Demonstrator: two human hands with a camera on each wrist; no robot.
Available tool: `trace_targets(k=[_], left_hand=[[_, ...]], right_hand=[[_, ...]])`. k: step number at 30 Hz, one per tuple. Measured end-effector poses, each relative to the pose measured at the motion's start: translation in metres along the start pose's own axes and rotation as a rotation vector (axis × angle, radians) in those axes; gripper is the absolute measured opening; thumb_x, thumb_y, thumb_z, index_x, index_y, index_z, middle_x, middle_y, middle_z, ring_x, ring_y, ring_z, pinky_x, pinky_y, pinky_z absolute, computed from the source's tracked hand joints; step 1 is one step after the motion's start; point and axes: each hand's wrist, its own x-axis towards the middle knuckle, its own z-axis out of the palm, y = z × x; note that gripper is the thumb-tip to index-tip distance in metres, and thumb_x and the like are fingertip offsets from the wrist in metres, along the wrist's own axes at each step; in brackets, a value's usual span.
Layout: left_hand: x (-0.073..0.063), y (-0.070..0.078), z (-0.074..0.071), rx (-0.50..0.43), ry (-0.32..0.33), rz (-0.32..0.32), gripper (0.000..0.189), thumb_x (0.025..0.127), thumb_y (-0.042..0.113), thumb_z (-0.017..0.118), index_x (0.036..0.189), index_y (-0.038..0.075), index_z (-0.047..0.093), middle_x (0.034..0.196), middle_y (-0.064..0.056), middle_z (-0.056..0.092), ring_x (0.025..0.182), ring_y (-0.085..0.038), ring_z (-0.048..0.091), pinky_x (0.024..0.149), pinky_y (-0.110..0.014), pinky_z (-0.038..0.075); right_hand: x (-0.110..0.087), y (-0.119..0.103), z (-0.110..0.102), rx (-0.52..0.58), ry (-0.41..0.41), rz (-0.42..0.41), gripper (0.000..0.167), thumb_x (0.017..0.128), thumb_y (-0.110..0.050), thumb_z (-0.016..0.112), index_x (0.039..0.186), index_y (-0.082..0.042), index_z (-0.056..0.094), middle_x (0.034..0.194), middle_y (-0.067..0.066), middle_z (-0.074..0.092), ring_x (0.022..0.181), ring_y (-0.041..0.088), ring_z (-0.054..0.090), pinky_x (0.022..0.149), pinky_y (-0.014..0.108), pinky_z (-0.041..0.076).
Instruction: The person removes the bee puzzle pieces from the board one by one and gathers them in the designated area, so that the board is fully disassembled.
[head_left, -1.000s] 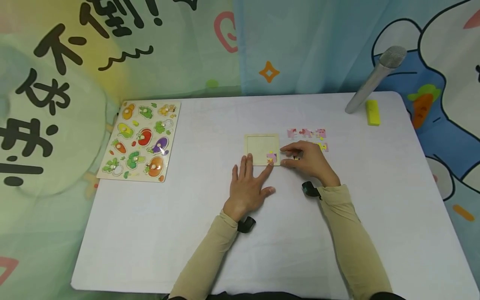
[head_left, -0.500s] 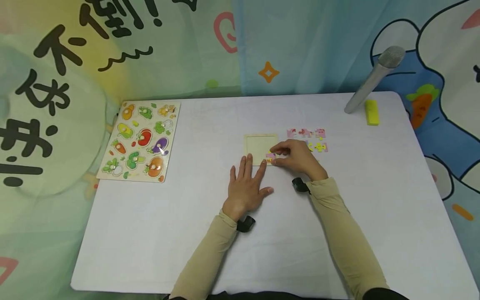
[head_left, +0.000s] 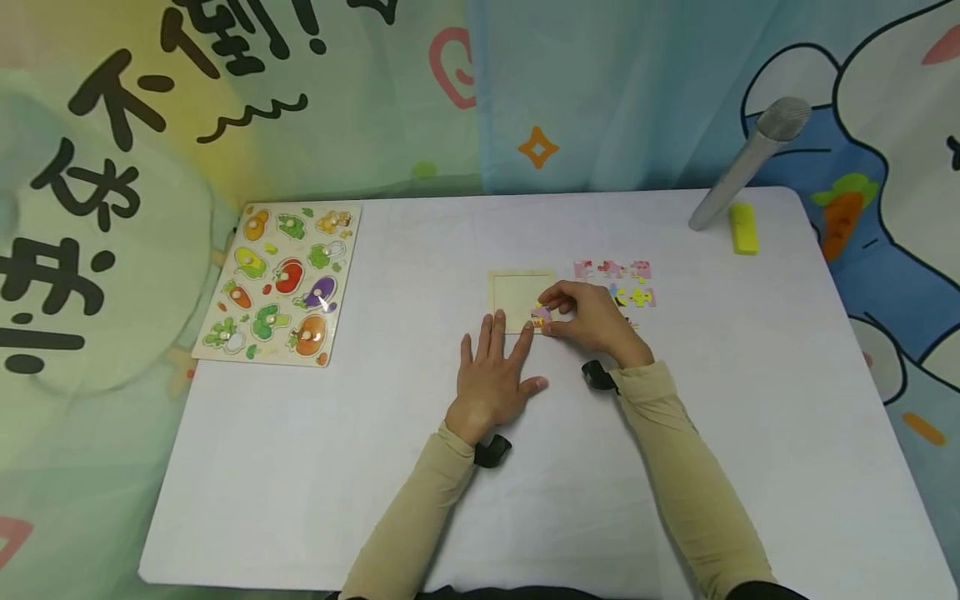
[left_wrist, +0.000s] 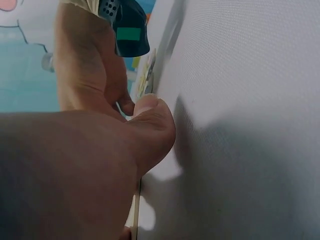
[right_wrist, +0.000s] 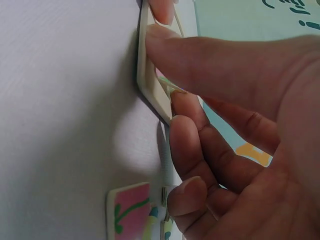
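A shallow cream puzzle frame [head_left: 517,289] lies flat on the white table. My left hand [head_left: 487,379] is spread flat, its fingertips against the frame's near edge. At the near right corner, my right hand [head_left: 596,325] pinches a small puzzle piece [right_wrist: 167,81] between thumb and forefinger, mostly covered by them in the right wrist view. Purple and yellow printing on a puzzle piece [head_left: 539,314] shows in that corner in the head view. Right of the frame lie pink puzzle pieces [head_left: 611,269] in a row and yellow ones [head_left: 641,297], partly hidden by my right hand.
A board of knobbed vegetable shapes [head_left: 281,357] lies at the table's far left. At the far right, a grey microphone [head_left: 738,175] leans up beside a yellow block [head_left: 744,229]. A printed curtain [head_left: 600,108] hangs behind the table's back edge.
My right hand has moved left from beside the frame to over its near right corner, uncovering more yellow pieces. My left hand has barely moved, its forefinger shifting slightly left.
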Motion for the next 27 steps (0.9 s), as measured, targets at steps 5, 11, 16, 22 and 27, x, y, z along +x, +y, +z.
trace_targets(k=[5, 11, 16, 22, 27], left_hand=[[-0.001, 0.001, -0.001, -0.005, -0.005, -0.004, 0.086, 0.103, 0.067, 0.05, 0.172, 0.032, 0.012, 0.179, -0.016, -0.003, 0.167, -0.033, -0.003, 0.131, -0.063, 0.01], [-0.001, 0.001, 0.0, -0.008, 0.007, 0.003, 0.086, 0.103, 0.066, 0.052, 0.172, 0.031, 0.014, 0.179, -0.017, -0.001, 0.167, -0.034, -0.001, 0.131, -0.063, 0.011], [-0.001, 0.001, -0.001, 0.005, 0.014, 0.009, 0.085, 0.104, 0.065, 0.052, 0.172, 0.03, 0.016, 0.179, -0.018, 0.0, 0.167, -0.035, 0.001, 0.131, -0.064, 0.012], [0.0, 0.001, -0.002, 0.012, 0.01, 0.008, 0.085, 0.104, 0.065, 0.051, 0.172, 0.031, 0.014, 0.179, -0.017, -0.002, 0.167, -0.035, -0.001, 0.131, -0.063, 0.012], [0.0, 0.002, -0.001, 0.007, 0.008, 0.01, 0.085, 0.104, 0.065, 0.051, 0.172, 0.031, 0.013, 0.179, -0.018, -0.002, 0.167, -0.035, -0.001, 0.131, -0.063, 0.012]], right_hand=[[-0.002, 0.0, 0.001, 0.011, 0.018, -0.021, 0.04, 0.088, -0.006, 0.087, 0.125, -0.001, 0.072, 0.118, 0.016, 0.076, 0.1, 0.03, 0.066, 0.092, 0.046, 0.052], [-0.003, 0.0, 0.003, 0.019, 0.037, -0.012, 0.042, 0.087, -0.007, 0.088, 0.126, -0.003, 0.073, 0.116, 0.015, 0.076, 0.099, 0.029, 0.065, 0.091, 0.044, 0.051], [-0.004, 0.002, 0.003, 0.022, 0.066, -0.026, 0.042, 0.086, -0.007, 0.088, 0.125, -0.003, 0.074, 0.114, 0.014, 0.077, 0.097, 0.028, 0.066, 0.089, 0.042, 0.051], [-0.009, 0.009, -0.004, 0.07, 0.113, -0.031, 0.042, 0.083, -0.006, 0.091, 0.122, -0.005, 0.077, 0.107, 0.012, 0.078, 0.091, 0.026, 0.069, 0.083, 0.036, 0.051], [-0.021, 0.025, -0.018, 0.124, 0.153, -0.025, 0.042, 0.083, -0.011, 0.092, 0.123, -0.009, 0.079, 0.109, 0.012, 0.079, 0.089, 0.022, 0.068, 0.077, 0.024, 0.049]])
